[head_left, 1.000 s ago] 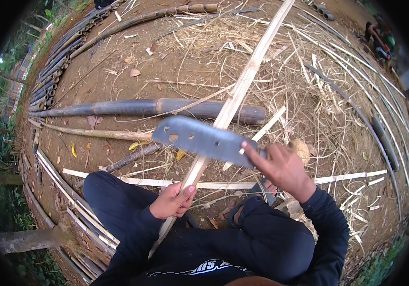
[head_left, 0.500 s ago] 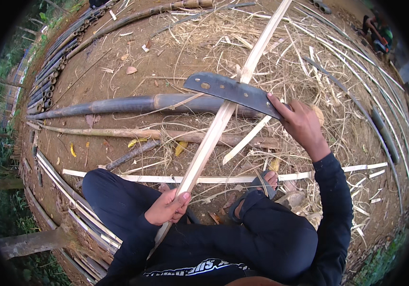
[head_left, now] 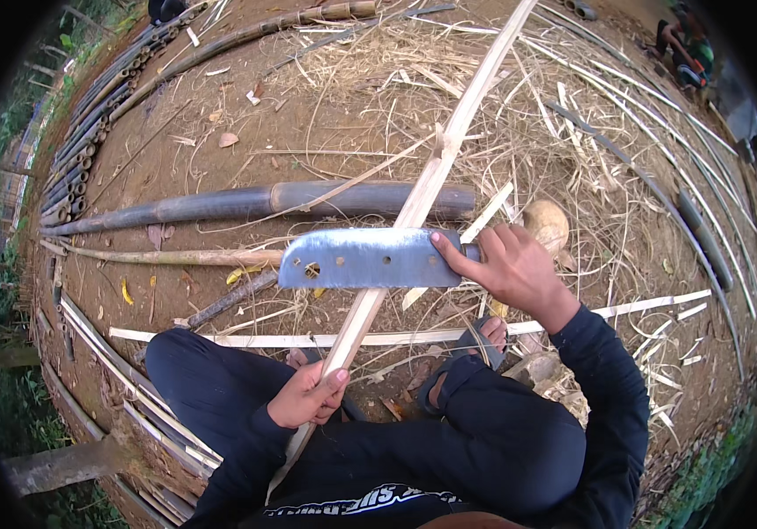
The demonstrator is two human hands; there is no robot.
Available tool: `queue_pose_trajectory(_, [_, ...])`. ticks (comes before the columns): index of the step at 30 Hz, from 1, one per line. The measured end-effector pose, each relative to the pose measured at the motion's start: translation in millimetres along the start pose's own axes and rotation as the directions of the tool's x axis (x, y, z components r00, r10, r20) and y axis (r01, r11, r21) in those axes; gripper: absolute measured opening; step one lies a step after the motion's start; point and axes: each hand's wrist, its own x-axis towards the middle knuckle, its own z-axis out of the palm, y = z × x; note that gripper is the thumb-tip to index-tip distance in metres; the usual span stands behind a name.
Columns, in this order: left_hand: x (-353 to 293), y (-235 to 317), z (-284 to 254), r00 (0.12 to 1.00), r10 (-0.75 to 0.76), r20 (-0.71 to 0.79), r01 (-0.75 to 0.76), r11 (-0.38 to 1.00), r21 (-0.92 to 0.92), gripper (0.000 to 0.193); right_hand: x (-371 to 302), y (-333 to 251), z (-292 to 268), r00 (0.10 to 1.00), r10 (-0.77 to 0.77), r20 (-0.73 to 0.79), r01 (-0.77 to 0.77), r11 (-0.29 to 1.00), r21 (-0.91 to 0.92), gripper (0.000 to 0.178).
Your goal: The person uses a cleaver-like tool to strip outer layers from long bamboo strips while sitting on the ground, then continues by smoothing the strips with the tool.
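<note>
A long pale bamboo strip [head_left: 409, 212] runs slantwise from my lap up to the far edge of the view. My left hand [head_left: 311, 394] is closed round its near part, thumb on top. In my right hand [head_left: 519, 269] is a broad machete [head_left: 365, 258] with a row of holes in its blade. The blade lies across the strip about midway, its flat face bright and turned up; my thumb presses on the blade near the handle. Beyond the blade, a node with a thin raised shaving [head_left: 445, 145] shows on the strip. The handle is mostly hidden in my fist.
A thick dark bamboo pole [head_left: 220, 203] lies crosswise under the strip, with a thinner pole [head_left: 176, 256] nearer me. Another pale strip [head_left: 572, 324] lies by my feet. Shavings [head_left: 572, 167] cover the ground at right. Stacked bamboo [head_left: 88, 141] lies far left; a person [head_left: 687, 53] is far right.
The machete has come down the strip toward me, and its blade has turned from dark and tilted to bright and flatter. My left hand keeps its hold on the strip.
</note>
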Motion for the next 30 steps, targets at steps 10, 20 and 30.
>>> queue_pose_trajectory(10, [-4, -3, 7, 0.997, 0.034, -0.062, -0.028, 0.996, 0.086, 0.031, -1, -2, -8, 0.975, -0.222, 0.026, 0.223, 0.967, -0.122, 0.052])
queue_pose_trajectory(20, [-19, -3, 9, 0.999, 0.000, -0.053, 0.002, 0.999, 0.038, 0.032, -11, 12, -3, 0.984, -0.180, 0.015, 0.180, 0.969, -0.169, 0.055])
queue_pose_trajectory(30, [-39, -23, 4, 0.992, -0.121, -0.030, 0.119, 0.990, -0.078, 0.031, -24, 36, 11, 0.984, -0.123, 0.132, 0.145, 0.974, -0.176, 0.042])
